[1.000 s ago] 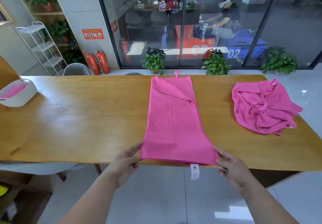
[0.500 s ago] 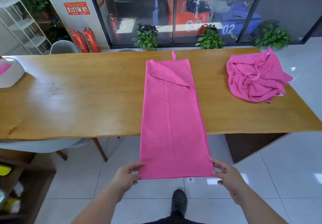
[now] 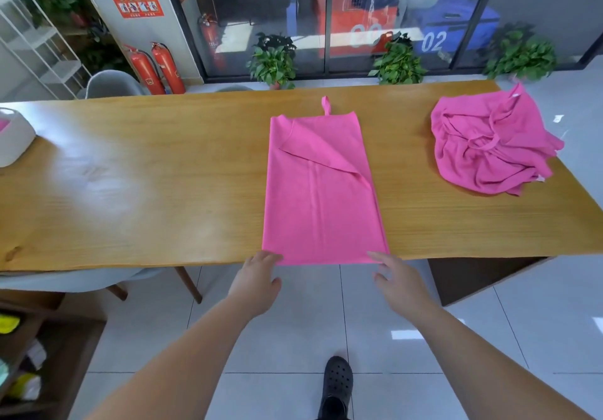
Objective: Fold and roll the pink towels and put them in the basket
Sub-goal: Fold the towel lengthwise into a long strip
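A pink towel [image 3: 321,197], folded into a long strip with a hanging loop at its far end, lies flat across the wooden table [image 3: 146,191]. Its near end just overhangs the front edge. My left hand [image 3: 259,276] touches the near left corner with relaxed fingers, the thumb free below the cloth. My right hand [image 3: 396,281] has its fingers spread, and the fingertips touch the near right corner. A crumpled heap of pink towels [image 3: 489,148] sits at the table's right end. The white basket [image 3: 16,140] stands at the far left, cut off by the frame, with something pink inside.
A grey chair [image 3: 81,279] is tucked under the table at the left, and another stands behind the table. A low shelf unit [image 3: 39,354] stands at my left. My black shoe [image 3: 337,383] is on the tiled floor. Potted plants and fire extinguishers line the glass wall.
Half a second ago both hands pinched the towel's near corners, holding that end out in the air off the table. Now that end lies at the table edge and the fingers have relaxed.
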